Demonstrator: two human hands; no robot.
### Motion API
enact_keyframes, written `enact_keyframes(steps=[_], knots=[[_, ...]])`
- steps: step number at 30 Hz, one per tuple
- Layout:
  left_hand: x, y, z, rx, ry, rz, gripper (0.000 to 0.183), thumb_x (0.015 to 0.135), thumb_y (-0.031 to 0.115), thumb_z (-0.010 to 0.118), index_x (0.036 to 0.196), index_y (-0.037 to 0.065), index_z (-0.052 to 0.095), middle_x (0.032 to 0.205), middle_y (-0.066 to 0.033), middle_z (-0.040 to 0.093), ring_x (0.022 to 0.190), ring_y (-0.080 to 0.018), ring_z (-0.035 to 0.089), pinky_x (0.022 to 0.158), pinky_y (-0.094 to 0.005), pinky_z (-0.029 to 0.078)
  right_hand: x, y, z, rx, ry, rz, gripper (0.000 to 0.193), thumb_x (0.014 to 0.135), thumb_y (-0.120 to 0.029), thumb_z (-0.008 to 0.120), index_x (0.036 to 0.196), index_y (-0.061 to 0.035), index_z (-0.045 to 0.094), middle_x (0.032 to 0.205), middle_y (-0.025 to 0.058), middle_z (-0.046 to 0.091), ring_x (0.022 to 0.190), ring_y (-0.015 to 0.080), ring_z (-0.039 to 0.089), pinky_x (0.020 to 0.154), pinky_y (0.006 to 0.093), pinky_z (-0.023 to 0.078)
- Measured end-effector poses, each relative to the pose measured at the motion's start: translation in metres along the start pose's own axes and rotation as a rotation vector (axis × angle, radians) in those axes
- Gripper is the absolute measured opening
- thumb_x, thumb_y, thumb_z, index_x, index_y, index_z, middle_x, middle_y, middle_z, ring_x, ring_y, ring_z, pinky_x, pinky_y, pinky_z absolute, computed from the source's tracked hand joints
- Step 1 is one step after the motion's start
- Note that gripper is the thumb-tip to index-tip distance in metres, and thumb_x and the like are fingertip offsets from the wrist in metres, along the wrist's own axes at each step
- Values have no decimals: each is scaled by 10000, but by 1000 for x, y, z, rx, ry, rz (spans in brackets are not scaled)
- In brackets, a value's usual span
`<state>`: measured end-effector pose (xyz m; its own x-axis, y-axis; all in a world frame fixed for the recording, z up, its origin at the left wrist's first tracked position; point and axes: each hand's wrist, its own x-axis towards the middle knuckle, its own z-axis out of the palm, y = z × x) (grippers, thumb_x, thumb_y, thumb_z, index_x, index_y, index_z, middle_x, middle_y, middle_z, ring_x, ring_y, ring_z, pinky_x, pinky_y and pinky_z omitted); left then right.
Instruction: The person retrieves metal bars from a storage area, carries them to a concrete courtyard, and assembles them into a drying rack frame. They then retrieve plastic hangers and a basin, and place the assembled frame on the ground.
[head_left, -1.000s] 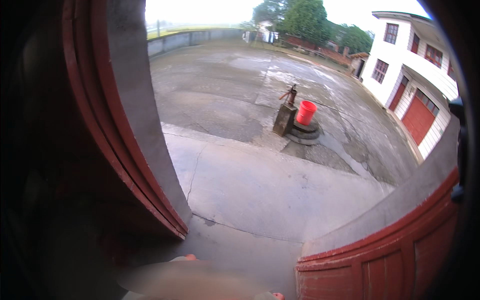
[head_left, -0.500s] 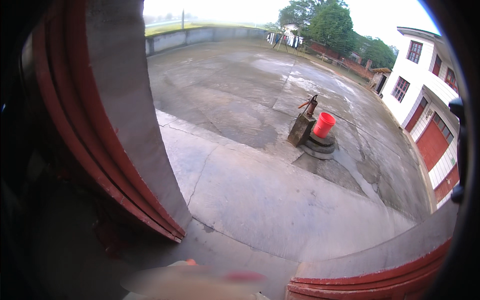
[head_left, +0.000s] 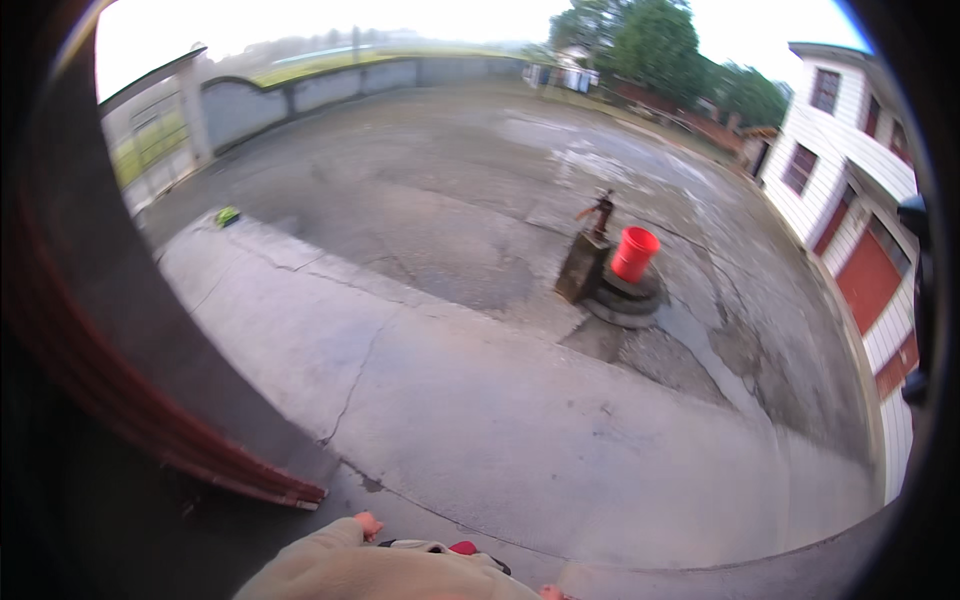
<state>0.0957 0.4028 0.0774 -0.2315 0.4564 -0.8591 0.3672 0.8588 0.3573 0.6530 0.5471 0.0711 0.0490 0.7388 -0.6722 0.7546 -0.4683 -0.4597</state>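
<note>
Only slivers of my hands show at the bottom edge. A bit of my left hand [head_left: 367,525] pokes out above a beige sleeve or cloth [head_left: 390,572]. The tip of my right hand [head_left: 548,593] shows just right of it. Between them lies a small dark and red thing [head_left: 462,548]; I cannot tell whether either hand grips it. Both hands hover over the wet concrete threshold [head_left: 480,440] of a doorway.
A red door leaf [head_left: 250,480] stands swung aside on my left. Out in the yard are a hand pump on a block [head_left: 585,262], a red bucket [head_left: 635,252] and a tyre ring [head_left: 625,302]. A green object [head_left: 227,215] lies far left. A white building [head_left: 850,190] stands on the right.
The view has swung left and forward through the doorway. The red door at lower right has slid out of sight, and more of the yard and boundary wall shows.
</note>
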Motion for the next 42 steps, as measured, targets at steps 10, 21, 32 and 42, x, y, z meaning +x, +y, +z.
enact_keyframes(steps=[10,21,32,42], knots=[[98,153,-16,578,-82,256,346,851,397,510,880,97,681,813,-132,686,801,-297,658,707,-415,514,125,-30,-94,166,25,-34,266,779,-134,592,1028,-43,625,672,84,664,538,167,621,489,307,471],[280,522,-89,328,-194,13,401,886,331,483,713,13,655,664,-115,675,525,-218,640,513,-374,503,236,-138,-281,566,236,348,218,796,-65,573,1002,5,594,652,115,655,506,173,614,464,299,484],[393,900,-54,269,-228,215,315,911,288,508,805,5,595,662,-98,643,486,-181,600,428,-318,464,382,-183,-433,483,189,515,143,821,-109,539,908,-37,627,643,82,642,487,145,597,401,292,424],[385,1075,19,242,-208,-103,350,895,321,513,796,24,670,740,-125,684,550,-204,633,484,-352,491,645,-140,-679,346,136,317,186,840,-143,527,875,-40,678,691,118,678,524,174,630,509,307,507]])
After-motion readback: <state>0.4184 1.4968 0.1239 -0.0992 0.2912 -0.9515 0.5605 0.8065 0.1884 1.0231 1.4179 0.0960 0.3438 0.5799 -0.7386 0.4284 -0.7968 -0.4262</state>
